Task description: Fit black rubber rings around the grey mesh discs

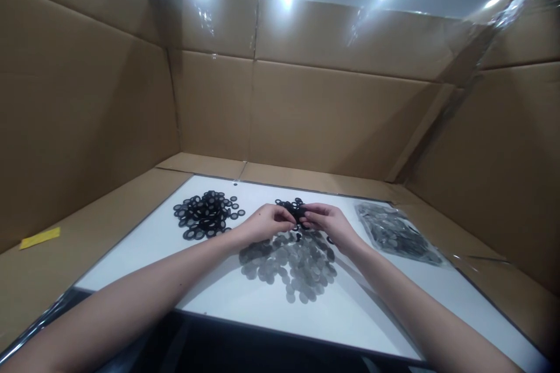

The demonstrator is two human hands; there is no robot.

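My left hand and my right hand meet at the fingertips above the middle of a white board. Between the fingertips sits a small black rubber ring, partly hidden by my fingers. Just behind my hands lies a small heap of black rubber rings. A larger heap of black rubber rings lies to the left. Below my hands is a spread of grey metal discs. To the right of my right hand lies a clear plastic bag of grey discs.
The white board has a dark frame and rests on flattened cardboard. Tall cardboard walls stand behind and to both sides. A yellow strip lies on the cardboard at left. A dark surface runs along the board's near edge.
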